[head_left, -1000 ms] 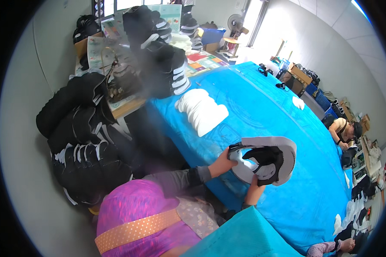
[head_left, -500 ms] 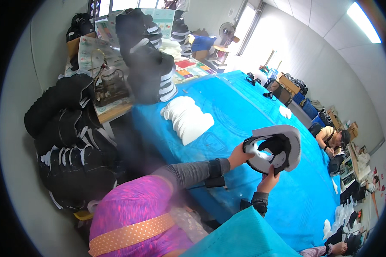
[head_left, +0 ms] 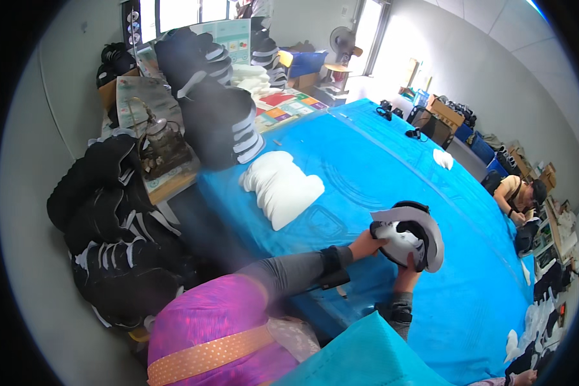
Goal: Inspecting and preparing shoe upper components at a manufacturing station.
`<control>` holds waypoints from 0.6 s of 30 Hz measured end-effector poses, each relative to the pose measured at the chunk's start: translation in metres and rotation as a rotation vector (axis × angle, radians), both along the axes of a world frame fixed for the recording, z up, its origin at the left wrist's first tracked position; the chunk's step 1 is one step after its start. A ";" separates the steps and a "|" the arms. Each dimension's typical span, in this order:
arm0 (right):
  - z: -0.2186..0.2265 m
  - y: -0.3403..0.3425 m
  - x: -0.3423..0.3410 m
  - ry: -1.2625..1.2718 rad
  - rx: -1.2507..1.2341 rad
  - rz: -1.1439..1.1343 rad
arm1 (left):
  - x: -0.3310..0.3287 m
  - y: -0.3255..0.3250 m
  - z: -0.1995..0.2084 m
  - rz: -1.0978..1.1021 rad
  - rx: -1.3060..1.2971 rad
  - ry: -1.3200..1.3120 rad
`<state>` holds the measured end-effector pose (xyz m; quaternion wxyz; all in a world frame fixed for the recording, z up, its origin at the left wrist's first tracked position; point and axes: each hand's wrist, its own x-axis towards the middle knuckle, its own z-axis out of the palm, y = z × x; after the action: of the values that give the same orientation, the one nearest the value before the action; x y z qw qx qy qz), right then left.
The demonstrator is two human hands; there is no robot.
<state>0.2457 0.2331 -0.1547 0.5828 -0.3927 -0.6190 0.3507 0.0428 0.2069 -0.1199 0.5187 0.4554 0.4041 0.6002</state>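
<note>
Above the blue-covered table (head_left: 341,167) I hold up what looks like a shoe upper (head_left: 435,241), black with a light grey band curving along its edge and a pale inside. My left hand (head_left: 368,244) is closed on its left side. Underneath, near the lower edge, my right hand (head_left: 406,276) grips it too. Parts of the fingers of both hands are hidden by the piece. To the left, a fanned stack of white padding pieces (head_left: 281,190) lies on the table, apart from both hands.
Nested stacks of black pieces with white edges (head_left: 222,122) rise at the table's far left corner, with more black piles (head_left: 119,257) on my left. A metal machine (head_left: 161,145) stands on a side bench. Across the table at right, a person (head_left: 519,196) bends over work.
The shoe upper has tilted in my hands, its light band now running down the right side and across the top. The whole view has shifted slightly. Both hands keep their hold.
</note>
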 end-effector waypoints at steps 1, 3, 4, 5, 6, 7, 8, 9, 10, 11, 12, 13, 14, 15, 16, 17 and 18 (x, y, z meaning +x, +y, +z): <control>0.003 -0.005 0.000 0.036 -0.003 -0.028 | 0.004 -0.001 0.003 -0.014 -0.024 -0.047; 0.009 -0.013 -0.005 0.192 -0.051 -0.077 | 0.005 -0.002 0.005 -0.056 -0.036 -0.073; 0.013 -0.014 -0.005 0.193 -0.052 -0.068 | 0.004 -0.002 0.004 -0.047 -0.035 -0.072; 0.017 -0.015 -0.003 0.137 -0.159 -0.066 | 0.002 -0.003 0.003 -0.044 -0.011 -0.040; 0.023 -0.017 -0.002 0.082 -0.266 -0.071 | 0.000 -0.003 0.003 -0.048 0.012 -0.008; 0.027 -0.019 -0.004 0.080 -0.262 -0.069 | -0.001 -0.003 0.004 -0.046 0.015 -0.009; 0.031 -0.021 -0.008 0.096 -0.244 -0.066 | -0.004 -0.004 0.004 -0.056 -0.030 -0.072; 0.035 -0.025 -0.010 0.110 -0.225 -0.066 | -0.004 -0.006 0.005 -0.070 -0.076 -0.137; 0.038 -0.029 -0.012 0.167 -0.252 -0.055 | -0.005 -0.007 0.006 -0.070 -0.071 -0.142; 0.039 -0.030 -0.011 0.162 -0.248 -0.055 | -0.008 -0.009 0.007 -0.096 -0.086 -0.157; 0.037 -0.031 -0.007 0.156 -0.283 -0.067 | -0.008 -0.010 0.008 -0.128 -0.102 -0.173; 0.034 -0.031 -0.003 0.150 -0.319 -0.080 | -0.007 -0.012 0.009 -0.134 -0.098 -0.179; 0.029 -0.028 0.004 0.128 -0.337 -0.065 | -0.005 -0.014 0.010 -0.138 -0.078 -0.157; 0.031 -0.029 0.001 0.124 -0.337 -0.063 | -0.006 -0.015 0.008 -0.133 -0.060 -0.134; 0.032 -0.029 -0.002 0.098 -0.314 -0.056 | -0.006 -0.015 0.006 -0.131 -0.061 -0.136; 0.034 -0.029 -0.004 0.073 -0.293 -0.050 | -0.007 -0.014 0.004 -0.108 -0.014 -0.100; 0.034 -0.030 -0.007 0.062 -0.245 -0.077 | -0.009 -0.014 0.002 -0.085 0.031 -0.063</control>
<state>0.2382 0.2032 -0.1205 0.5624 -0.4733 -0.5376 0.4132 0.0337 0.1931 -0.1184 0.5489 0.4610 0.3584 0.5981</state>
